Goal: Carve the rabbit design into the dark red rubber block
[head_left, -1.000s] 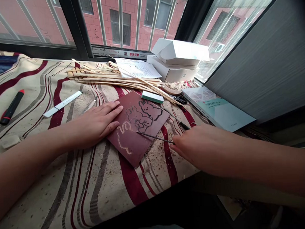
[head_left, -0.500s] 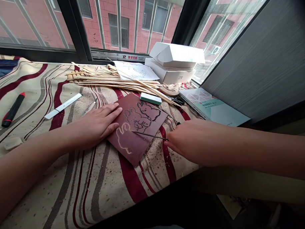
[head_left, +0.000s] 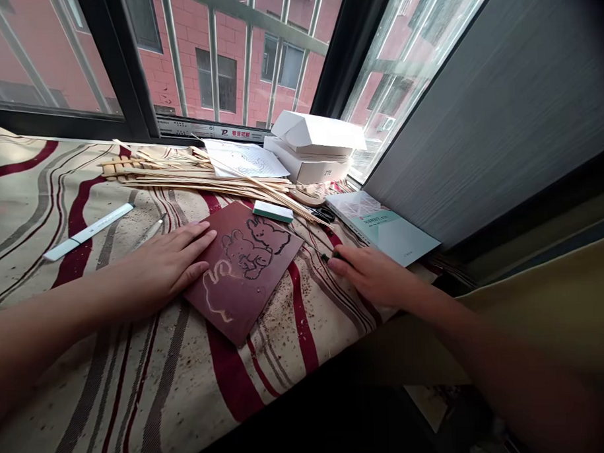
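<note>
- Shifted rightward off the maroon carving board (head_left: 250, 301): right hand (head_left: 370, 275), now beyond the board's right corner, near the ledge's front edge, fingers (head_left: 340, 265) curled at a dark tool handle (head_left: 327, 257); whether closed on it, impossible to tell.
- Left hand (head_left: 167, 264) open and flat, fingertips on the board's left edge, pinning it mid-ledge.
- On the board, a pale-cut rabbit outline (head_left: 216, 290) and a dark-lined pair of bears (head_left: 253, 251).
- By judgement, line cutting in hand; more cutting would call for a fine blade back on the board, left hand bracing.
- Left of the board, a slim carving tool (head_left: 151, 232) and white ruler (head_left: 87, 232).
- Just beyond, a green-and-white sanding block (head_left: 272, 211) and scissors (head_left: 324, 214).
- Along the far edge, thin wood strips (head_left: 196, 177), sketch paper (head_left: 243, 159), white ZTE boxes (head_left: 309, 150); at the right corner, a book (head_left: 381, 227).
</note>
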